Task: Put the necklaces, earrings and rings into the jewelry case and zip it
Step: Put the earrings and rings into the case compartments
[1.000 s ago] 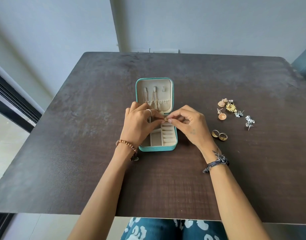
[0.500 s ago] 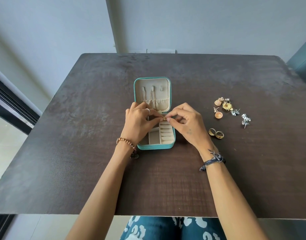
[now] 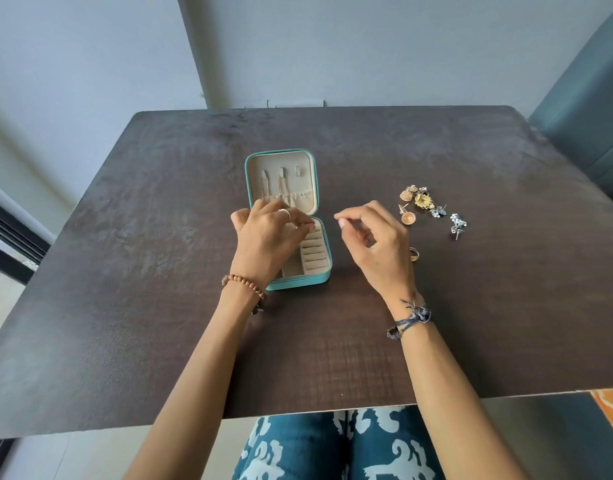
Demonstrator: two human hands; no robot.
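Right hand [image 3: 374, 237] left lengthwise case [image 3: 318, 271].

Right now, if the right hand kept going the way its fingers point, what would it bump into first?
Its fingertips point left, toward the open jewelry case. The right hand would probably meet the case's near edge or the left hand over it; its height is unclear.
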